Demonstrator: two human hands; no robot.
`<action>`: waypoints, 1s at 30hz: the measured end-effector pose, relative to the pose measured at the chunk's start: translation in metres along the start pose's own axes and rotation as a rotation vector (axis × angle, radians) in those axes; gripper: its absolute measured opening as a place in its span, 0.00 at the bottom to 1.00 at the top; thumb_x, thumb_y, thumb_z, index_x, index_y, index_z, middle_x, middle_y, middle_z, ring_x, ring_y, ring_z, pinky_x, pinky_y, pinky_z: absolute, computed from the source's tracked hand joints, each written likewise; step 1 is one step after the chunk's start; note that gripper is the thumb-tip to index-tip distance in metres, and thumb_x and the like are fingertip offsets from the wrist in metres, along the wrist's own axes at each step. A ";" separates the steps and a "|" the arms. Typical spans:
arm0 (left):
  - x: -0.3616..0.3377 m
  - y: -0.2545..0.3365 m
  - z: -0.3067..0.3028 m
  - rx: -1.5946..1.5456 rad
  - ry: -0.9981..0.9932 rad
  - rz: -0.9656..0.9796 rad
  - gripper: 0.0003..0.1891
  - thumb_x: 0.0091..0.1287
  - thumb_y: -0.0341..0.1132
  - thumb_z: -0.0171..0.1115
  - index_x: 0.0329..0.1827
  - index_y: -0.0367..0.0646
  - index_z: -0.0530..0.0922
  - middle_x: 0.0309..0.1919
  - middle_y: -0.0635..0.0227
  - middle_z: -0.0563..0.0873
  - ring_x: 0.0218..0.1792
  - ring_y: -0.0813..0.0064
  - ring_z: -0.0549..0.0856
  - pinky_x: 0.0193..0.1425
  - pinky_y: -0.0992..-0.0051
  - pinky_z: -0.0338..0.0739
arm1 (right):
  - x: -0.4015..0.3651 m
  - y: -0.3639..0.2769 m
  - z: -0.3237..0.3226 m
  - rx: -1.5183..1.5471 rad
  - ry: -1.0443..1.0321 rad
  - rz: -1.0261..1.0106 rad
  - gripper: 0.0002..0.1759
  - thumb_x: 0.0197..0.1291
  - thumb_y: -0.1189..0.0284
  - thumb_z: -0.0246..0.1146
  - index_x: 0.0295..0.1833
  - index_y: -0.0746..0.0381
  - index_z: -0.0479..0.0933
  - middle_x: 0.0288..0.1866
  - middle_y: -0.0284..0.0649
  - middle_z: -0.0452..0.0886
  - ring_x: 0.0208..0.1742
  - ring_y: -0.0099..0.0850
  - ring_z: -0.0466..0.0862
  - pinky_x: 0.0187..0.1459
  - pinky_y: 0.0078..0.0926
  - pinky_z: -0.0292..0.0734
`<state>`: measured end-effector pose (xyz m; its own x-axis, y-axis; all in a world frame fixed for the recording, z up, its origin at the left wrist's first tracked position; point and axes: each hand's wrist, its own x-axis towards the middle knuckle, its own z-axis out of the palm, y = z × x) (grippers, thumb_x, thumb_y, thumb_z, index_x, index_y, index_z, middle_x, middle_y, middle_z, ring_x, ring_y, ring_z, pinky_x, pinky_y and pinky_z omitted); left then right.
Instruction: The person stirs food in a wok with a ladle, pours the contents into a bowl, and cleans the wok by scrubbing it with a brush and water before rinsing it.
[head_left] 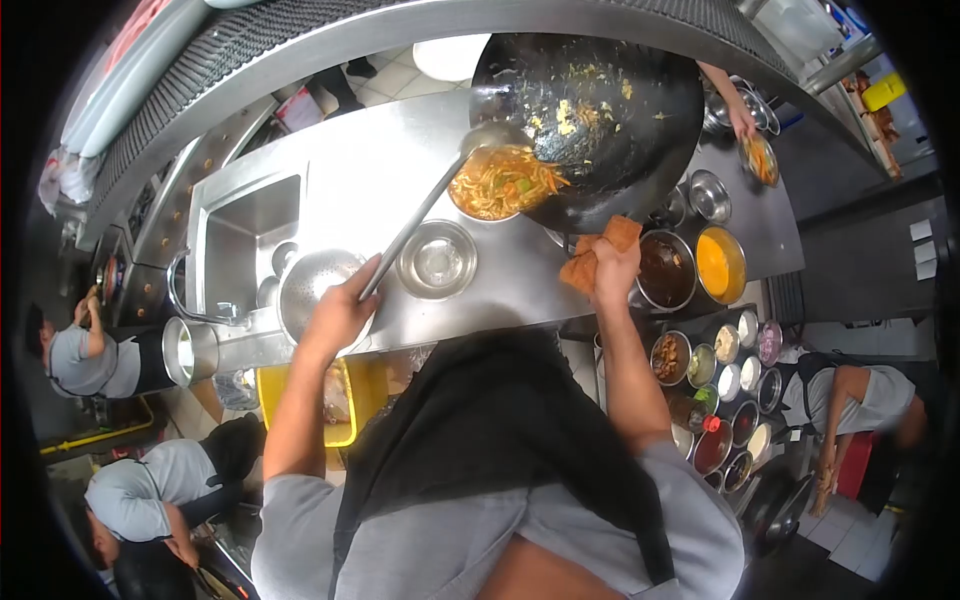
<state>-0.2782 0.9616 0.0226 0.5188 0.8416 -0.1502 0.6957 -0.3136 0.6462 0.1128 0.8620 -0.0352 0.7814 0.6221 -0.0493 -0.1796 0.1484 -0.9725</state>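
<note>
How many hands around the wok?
3. The left hand grips the ladle; the right hand grips the cloth at the near edge of the wok; a co-worker's hand is past its right side. Others may be hidden.

No text, label, brand, number or sign can be read. The small white sheets (pixel 922 250), well off to the right of the person's right grip (pixel 615 270), show too small to tell whether they carry writing. The same goes for the red-capped bottle (pixel 690 412), nearer the right grip, on its right and towards the person's body: any print on it is illegible.
</note>
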 end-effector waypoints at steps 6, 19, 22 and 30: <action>-0.035 0.015 -0.021 -0.029 0.004 0.007 0.31 0.66 0.29 0.62 0.75 0.50 0.70 0.49 0.42 0.85 0.52 0.43 0.85 0.56 0.58 0.78 | 0.007 0.008 0.005 0.016 -0.012 -0.047 0.22 0.53 0.86 0.57 0.56 0.68 0.72 0.41 0.41 0.81 0.38 0.32 0.85 0.41 0.31 0.83; 0.005 -0.001 0.017 0.209 0.070 0.082 0.33 0.63 0.28 0.65 0.74 0.60 0.72 0.34 0.49 0.86 0.36 0.46 0.86 0.41 0.54 0.80 | 0.014 0.001 0.004 0.012 0.009 -0.117 0.20 0.52 0.85 0.57 0.54 0.67 0.71 0.38 0.44 0.82 0.35 0.34 0.85 0.39 0.31 0.83; -0.021 -0.002 -0.017 0.292 0.054 0.075 0.32 0.63 0.29 0.66 0.73 0.60 0.73 0.33 0.51 0.86 0.35 0.48 0.86 0.40 0.55 0.80 | 0.018 0.006 0.004 0.024 0.024 -0.143 0.20 0.53 0.85 0.57 0.54 0.68 0.71 0.40 0.43 0.81 0.36 0.33 0.85 0.40 0.31 0.83; 0.003 0.018 0.042 0.175 0.185 0.205 0.31 0.64 0.31 0.67 0.72 0.62 0.74 0.32 0.57 0.85 0.33 0.51 0.85 0.37 0.55 0.80 | 0.021 0.018 0.004 -0.071 0.069 -0.219 0.20 0.52 0.86 0.58 0.53 0.67 0.71 0.39 0.42 0.81 0.36 0.32 0.85 0.39 0.31 0.83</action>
<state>-0.2431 0.9401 0.0024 0.5693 0.8135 0.1188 0.6690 -0.5424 0.5081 0.1241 0.8805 -0.0527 0.8364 0.5267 0.1518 0.0396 0.2182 -0.9751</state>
